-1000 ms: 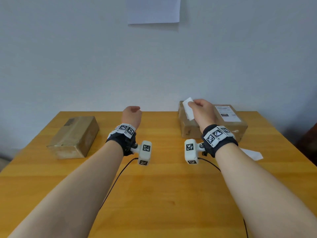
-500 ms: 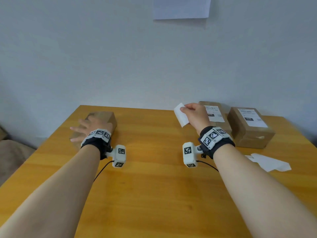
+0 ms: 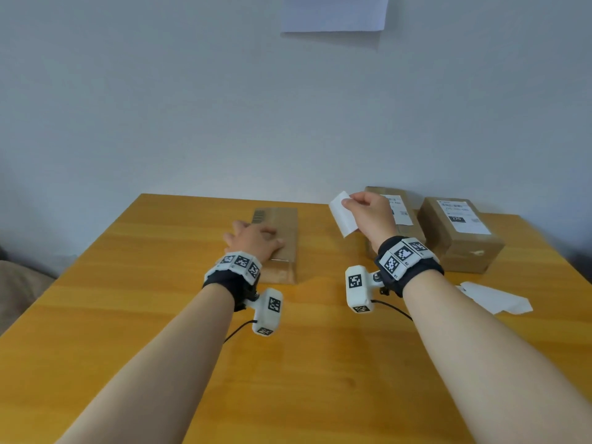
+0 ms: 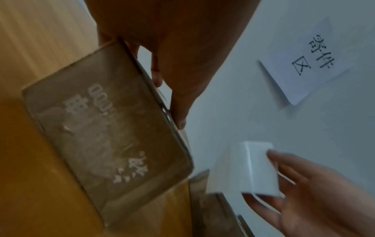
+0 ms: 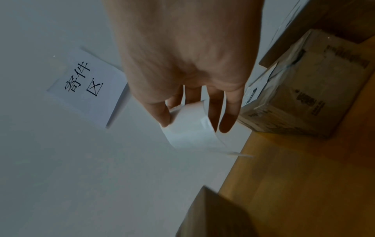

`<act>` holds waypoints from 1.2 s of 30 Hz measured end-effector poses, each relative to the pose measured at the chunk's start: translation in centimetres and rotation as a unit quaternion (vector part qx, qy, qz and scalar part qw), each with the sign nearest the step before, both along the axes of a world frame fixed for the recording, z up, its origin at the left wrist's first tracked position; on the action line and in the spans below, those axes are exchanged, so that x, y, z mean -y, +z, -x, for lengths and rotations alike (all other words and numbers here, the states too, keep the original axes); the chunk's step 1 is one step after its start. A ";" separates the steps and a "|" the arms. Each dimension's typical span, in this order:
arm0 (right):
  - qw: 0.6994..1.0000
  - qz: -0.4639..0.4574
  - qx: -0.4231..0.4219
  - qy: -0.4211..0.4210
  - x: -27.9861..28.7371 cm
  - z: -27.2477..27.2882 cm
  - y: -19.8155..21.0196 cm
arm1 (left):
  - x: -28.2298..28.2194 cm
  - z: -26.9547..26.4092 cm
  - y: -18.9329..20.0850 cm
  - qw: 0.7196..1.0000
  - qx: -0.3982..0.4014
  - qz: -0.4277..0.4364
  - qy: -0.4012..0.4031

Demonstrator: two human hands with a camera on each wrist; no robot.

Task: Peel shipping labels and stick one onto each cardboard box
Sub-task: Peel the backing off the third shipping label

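Your left hand [image 3: 253, 240] is resting flat, fingers spread, on the unlabelled box [image 3: 282, 225]. Just right of that box, your right hand [image 3: 371, 216] is pinching the peeled label [image 3: 342, 214] in the air; next you are likely bringing it squarely over the box top.

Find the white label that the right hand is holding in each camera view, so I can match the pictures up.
Head: the label is right of centre, pinched by the right hand above the table.
Left wrist: lower right, between that hand's fingers.
Right wrist: centre, curling below the fingers.
Shared landmark: the paper sign on the wall, at upper right in the left wrist view and at left in the right wrist view.
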State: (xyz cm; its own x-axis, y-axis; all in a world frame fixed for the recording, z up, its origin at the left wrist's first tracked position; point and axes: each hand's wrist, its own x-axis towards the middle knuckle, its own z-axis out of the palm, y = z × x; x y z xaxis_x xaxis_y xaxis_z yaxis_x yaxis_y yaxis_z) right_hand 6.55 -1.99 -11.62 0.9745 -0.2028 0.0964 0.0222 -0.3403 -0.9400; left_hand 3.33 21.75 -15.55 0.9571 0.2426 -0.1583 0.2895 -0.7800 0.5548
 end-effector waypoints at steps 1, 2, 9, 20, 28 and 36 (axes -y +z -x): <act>1.000 0.000 0.007 -0.005 0.4 0.1 0.1 | 1.1 0.2 -0.2 0.999 0.008 0.029 -0.030; 1.000 -0.002 0.014 -0.011 0.8 0.2 0.2 | 2.2 0.3 -0.5 0.996 0.016 0.056 -0.061; 0.999 0.002 0.034 -0.017 3.1 1.4 0.7 | 7.4 1.5 -0.2 0.968 0.010 0.150 -0.199; 0.991 0.042 0.065 0.109 3.1 2.9 2.1 | 7.9 1.6 2.7 0.944 0.006 0.309 -0.111; 0.967 0.130 0.077 0.205 2.3 2.9 2.1 | 7.4 1.7 5.7 0.893 -0.017 0.443 -0.079; 0.976 0.134 0.069 0.157 2.6 3.2 2.6 | 7.1 1.9 5.5 0.889 -0.001 0.455 -0.054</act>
State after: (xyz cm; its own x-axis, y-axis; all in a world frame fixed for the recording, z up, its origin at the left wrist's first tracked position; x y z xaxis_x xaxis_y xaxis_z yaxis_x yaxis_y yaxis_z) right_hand 3.40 -4.60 -9.00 0.9587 0.1544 0.2389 0.2844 -0.5292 -0.7994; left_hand 1.44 14.69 -10.09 0.9668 -0.0798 -0.2429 0.2411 -0.0318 0.9700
